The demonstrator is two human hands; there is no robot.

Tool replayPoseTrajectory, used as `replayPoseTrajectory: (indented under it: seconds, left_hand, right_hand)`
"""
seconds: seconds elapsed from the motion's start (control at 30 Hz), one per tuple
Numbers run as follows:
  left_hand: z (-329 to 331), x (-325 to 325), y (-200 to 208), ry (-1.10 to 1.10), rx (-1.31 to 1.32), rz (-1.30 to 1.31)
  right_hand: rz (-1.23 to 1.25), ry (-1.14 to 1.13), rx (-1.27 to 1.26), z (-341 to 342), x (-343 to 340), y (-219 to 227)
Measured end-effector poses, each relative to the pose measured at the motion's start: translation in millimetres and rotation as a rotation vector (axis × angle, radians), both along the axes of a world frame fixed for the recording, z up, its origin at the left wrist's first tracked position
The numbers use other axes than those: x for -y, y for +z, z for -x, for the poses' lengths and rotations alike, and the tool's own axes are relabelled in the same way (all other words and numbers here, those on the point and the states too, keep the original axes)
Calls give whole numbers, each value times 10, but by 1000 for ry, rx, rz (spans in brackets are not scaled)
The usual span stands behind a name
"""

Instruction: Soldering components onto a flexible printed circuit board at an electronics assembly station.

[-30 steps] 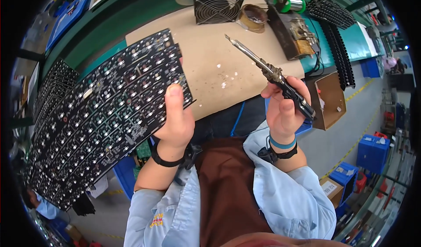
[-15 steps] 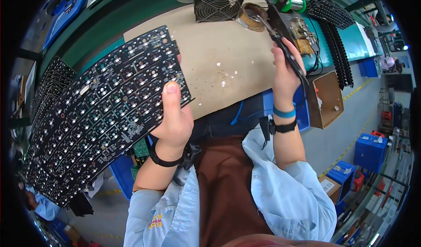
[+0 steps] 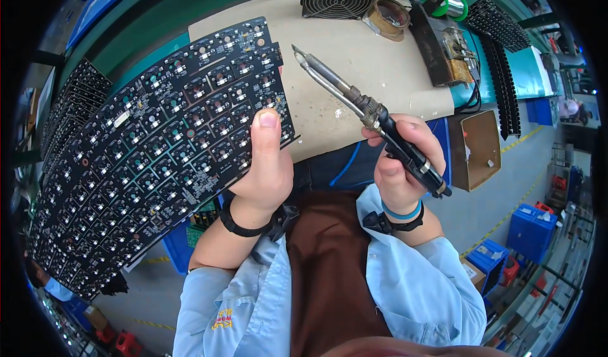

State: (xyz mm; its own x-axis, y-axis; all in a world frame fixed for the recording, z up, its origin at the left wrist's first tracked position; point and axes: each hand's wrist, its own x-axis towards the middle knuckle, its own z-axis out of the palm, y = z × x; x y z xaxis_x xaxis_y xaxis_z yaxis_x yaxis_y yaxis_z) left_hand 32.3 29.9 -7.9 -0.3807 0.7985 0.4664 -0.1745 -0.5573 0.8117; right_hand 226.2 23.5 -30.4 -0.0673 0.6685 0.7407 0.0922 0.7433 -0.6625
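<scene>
A large black keyboard circuit board (image 3: 161,135), dotted with many small components, fills the left side, tilted above the bench. My left hand (image 3: 265,160) grips its right edge, thumb pressed on the top face and the other fingers hidden beneath. In my right hand (image 3: 405,167) is a soldering iron (image 3: 373,115) with a black handle and a thin metal tube along its shaft. Its tip points up and left, a short way from the board's upper right corner, not touching it.
Along the back stand a fan (image 3: 341,1), a round brown container (image 3: 387,20), a metal soldering stand (image 3: 443,46) and a green-flanged solder spool (image 3: 445,3). A cardboard box (image 3: 476,151) sits at the right edge. More boards (image 3: 79,103) are stacked at left.
My right hand has brought the soldering iron from near the round container and stand, left and closer to me, toward the board. The board stays in my left hand, shifted slightly in view.
</scene>
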Motion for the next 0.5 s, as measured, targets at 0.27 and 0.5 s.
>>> replayPoseTrajectory:
  seconds: [0.27, 0.5]
  left_hand:
    - [81, -10, -92, 42, -95, 1]
    - [82, 42, -101, 28, -62, 78]
  right_hand:
    - [47, 10, -38, 108, 5, -44]
    - [53, 29, -33, 109, -5, -41]
